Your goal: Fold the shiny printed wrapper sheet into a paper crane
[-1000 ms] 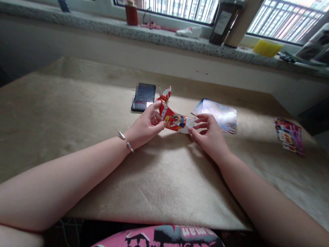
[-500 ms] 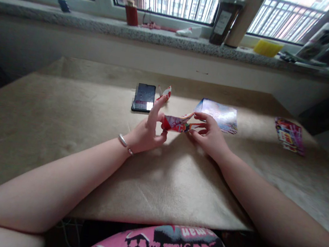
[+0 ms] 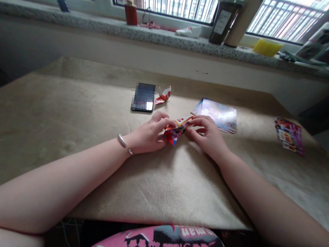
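Between my hands is a small folded paper piece (image 3: 176, 132), red and multicoloured with a white and orange part on top. My left hand (image 3: 152, 133), with a silver bangle at the wrist, pinches its left side. On the right side, my right hand (image 3: 207, 135) grips it between thumb and fingers. Just beyond my left hand lies another folded red and white paper piece (image 3: 164, 95), beside a dark phone (image 3: 144, 97). Past my right hand, shiny printed sheets (image 3: 219, 114) lie in an overlapping pile.
Several colourful cards or packets (image 3: 290, 136) lie at the right of the beige table (image 3: 82, 177). The granite windowsill (image 3: 98, 27) at the back bears a red lighter-like object (image 3: 130, 13), a dark lidded jar (image 3: 225, 20) and a yellow block (image 3: 267, 47).
My left hand's raised fingers have come down and closed on the folded paper. The piece has turned, and a pointed red corner now hangs toward me. My right hand has barely moved.
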`<state>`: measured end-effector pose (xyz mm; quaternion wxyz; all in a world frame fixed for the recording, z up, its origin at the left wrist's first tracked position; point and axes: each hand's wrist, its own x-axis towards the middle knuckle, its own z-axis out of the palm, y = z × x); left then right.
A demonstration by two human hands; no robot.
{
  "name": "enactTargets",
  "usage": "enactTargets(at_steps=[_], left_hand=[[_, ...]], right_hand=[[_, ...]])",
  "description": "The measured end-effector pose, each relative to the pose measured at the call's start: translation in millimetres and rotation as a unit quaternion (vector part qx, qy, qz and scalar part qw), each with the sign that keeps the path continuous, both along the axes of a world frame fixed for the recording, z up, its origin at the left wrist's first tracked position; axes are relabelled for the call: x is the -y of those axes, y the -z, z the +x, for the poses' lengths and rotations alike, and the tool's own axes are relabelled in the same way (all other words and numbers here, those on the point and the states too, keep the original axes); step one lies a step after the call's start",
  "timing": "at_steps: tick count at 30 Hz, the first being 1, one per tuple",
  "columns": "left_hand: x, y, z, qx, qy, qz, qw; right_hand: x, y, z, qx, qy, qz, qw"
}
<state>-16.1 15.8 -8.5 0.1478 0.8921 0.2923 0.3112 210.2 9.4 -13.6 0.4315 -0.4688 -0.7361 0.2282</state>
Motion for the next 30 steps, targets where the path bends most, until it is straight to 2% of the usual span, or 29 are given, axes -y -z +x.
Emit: enactTargets(at_steps=[16, 22, 30], left_hand=[[-2.0, -0.8, 2.4, 0.015, 0.014, -0.047, 0.999], [-1.0, -8.0, 0.6, -0.016, -0.025, -0.087, 0.996], [-3.5, -5.2, 3.3, -0.035, -0.104, -0.107, 0.988]], right_hand=[[-14.5, 14.4, -4.7, 0.013, 0.031, -0.04, 0.999], [-15.3, 15.6, -3.7, -0.017, 0.008, -0.05, 0.999], [-12.4, 12.3, -3.1, -0.004, 0.011, -0.051, 0.999]])
